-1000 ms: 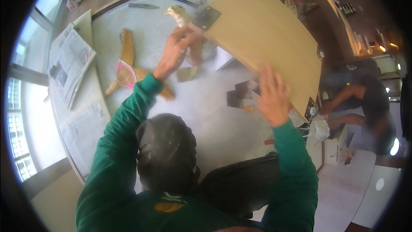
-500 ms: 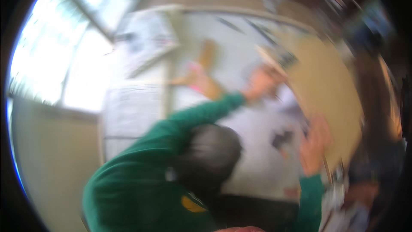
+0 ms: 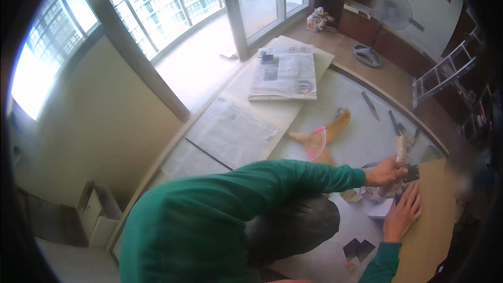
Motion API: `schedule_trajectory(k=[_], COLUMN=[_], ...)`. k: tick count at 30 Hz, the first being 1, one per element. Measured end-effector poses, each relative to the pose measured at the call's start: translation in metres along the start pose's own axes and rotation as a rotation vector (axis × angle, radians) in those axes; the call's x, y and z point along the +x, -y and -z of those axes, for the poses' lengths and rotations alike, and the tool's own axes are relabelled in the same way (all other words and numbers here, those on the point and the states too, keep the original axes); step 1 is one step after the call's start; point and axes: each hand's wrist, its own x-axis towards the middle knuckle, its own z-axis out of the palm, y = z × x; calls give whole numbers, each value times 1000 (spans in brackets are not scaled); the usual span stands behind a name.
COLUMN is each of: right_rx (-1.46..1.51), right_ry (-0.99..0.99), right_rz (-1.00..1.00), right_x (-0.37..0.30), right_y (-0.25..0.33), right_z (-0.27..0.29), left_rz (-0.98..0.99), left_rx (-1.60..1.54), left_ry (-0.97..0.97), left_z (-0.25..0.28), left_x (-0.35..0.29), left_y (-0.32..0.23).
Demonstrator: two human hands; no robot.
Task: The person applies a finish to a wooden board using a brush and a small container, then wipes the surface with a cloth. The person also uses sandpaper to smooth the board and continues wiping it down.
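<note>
My left hand [image 3: 386, 172] reaches across in a green sleeve to the near corner of a light wooden board [image 3: 432, 230]. Its fingers are closed around a pale rolled bundle [image 3: 401, 149] that sticks up beside a dark metal plate [image 3: 412, 173] on the board's corner. My right hand [image 3: 402, 215] lies flat on the board just below, fingers spread, holding nothing. My dark-clothed knee [image 3: 293, 230] fills the space under my left arm. What the bundle is made of is too blurred to tell.
A straw hand broom with a pink band [image 3: 320, 140] lies on the grey floor sheet. Folded newspapers [image 3: 285, 72] and spread sheets [image 3: 230, 132] lie towards the window. Hand tools [image 3: 370, 106], a floor fan [image 3: 390, 14], a ladder [image 3: 445, 68] and dark square samples [image 3: 359, 249] are around. A blurred person [image 3: 466, 178] is at right.
The view has swung left towards the window, so the board now sits at the lower right. Both hands have stayed at the board's corner, with the right hand now close under the left.
</note>
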Motion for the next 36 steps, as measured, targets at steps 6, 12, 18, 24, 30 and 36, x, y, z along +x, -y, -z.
schedule_trajectory(k=[6,12,18,24,30,36], right_rx=[-54,297,6,-19,20,-76], right_ry=[45,-222,-149,-42,-160,-28], right_rz=[-173,-7,-17,-82,-32,-42], right_x=[-119,-9,-33,-98,0,-121], right_y=[-45,21,-8,-17,25,-32], right_z=[9,-8,0,20,3,13], left_rz=[20,63,59,116,-117,20], left_rx=[25,125,-75,-72,76,-6], left_ry=[-8,21,1,25,57,-16], left_z=[-13,25,5,22,27,37], left_x=[0,2,1,2,5,1], left_y=[3,0,-14,-5,22,6])
